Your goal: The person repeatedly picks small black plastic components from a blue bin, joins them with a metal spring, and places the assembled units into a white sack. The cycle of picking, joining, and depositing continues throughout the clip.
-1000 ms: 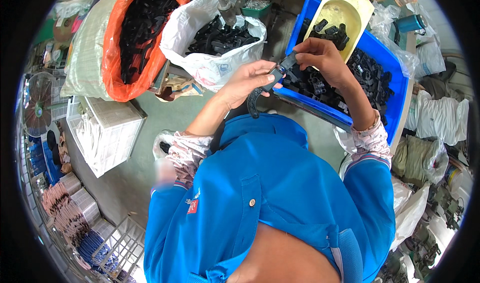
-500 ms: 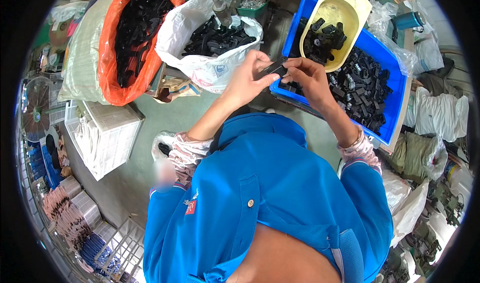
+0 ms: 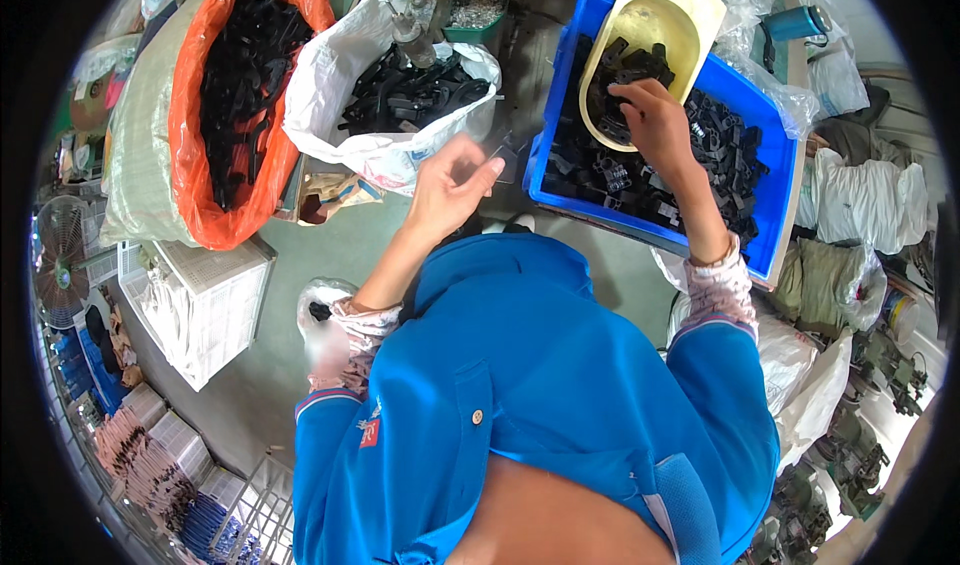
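My right hand (image 3: pixel 656 125) is over the yellow scoop-shaped tub (image 3: pixel 692 27), its bent fingers among small black plastic parts (image 3: pixel 650 63). The fingertips are closed in, but what they hold, if anything, is lost against the dark parts. My left hand (image 3: pixel 450 190) is in the air at the near right edge of the white sack (image 3: pixel 325 105). Its thumb stands apart from the curled fingers, and no object shows in it. Longer black plastic pieces (image 3: pixel 415 90) fill the sack. A small dark blur (image 3: pixel 508 153) beside the left fingertips is unclear.
Beneath the tub, a blue bin (image 3: pixel 783 200) holds many black parts and some metal springs. An orange-lined sack (image 3: pixel 190 115) of black pieces stands at left. A green container (image 3: pixel 478 33) of small metal bits sits at the back. A white crate (image 3: pixel 205 295) stands on the floor.
My hands have parted: both were on a black plastic part. The left has let go and moved left and down; the right has moved up into the yellow tub. The view has shifted slightly.
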A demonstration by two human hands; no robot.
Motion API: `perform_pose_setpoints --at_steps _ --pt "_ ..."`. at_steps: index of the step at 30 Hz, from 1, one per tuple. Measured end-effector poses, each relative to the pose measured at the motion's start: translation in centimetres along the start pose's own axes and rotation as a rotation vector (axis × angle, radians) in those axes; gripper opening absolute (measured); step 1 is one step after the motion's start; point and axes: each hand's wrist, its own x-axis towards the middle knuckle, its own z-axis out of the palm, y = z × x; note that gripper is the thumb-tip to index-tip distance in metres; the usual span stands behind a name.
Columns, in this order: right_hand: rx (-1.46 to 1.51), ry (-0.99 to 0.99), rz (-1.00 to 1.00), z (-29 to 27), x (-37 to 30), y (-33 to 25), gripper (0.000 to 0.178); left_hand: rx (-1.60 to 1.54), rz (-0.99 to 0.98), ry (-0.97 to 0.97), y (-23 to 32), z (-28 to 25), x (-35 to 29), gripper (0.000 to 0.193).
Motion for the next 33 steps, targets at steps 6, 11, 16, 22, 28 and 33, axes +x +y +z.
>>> perform_pose_setpoints --at_steps 6,11,16,22,28,33 --pt "-0.149 -0.266 -0.302 0.9 3.1 3.5 0.035 -0.185 0.021 -0.047 0.5 -0.7 1.6 0.019" --pt "0.399 -0.199 0.063 -1.1 2.8 -0.8 0.044 -0.267 -0.020 -0.087 0.8 -2.8 3.2 0.018" --pt "0.590 -0.284 0.172 -0.1 3.8 -6.4 0.046 -0.187 0.047 -0.089 0.8 -4.2 5.4 0.018" --pt "1.057 -0.215 0.333 3.1 6.1 -10.3 0.030 -0.109 0.147 -0.049 1.1 -6.8 6.8 0.018" --pt "1.031 0.023 0.462 7.2 8.3 -13.4 0.026 0.094 0.321 -0.022 1.6 -9.4 7.8 0.017" --pt "0.844 0.239 0.278 10.3 10.1 -13.7 0.023 0.149 0.334 -0.075 2.1 -11.9 8.6 0.017"
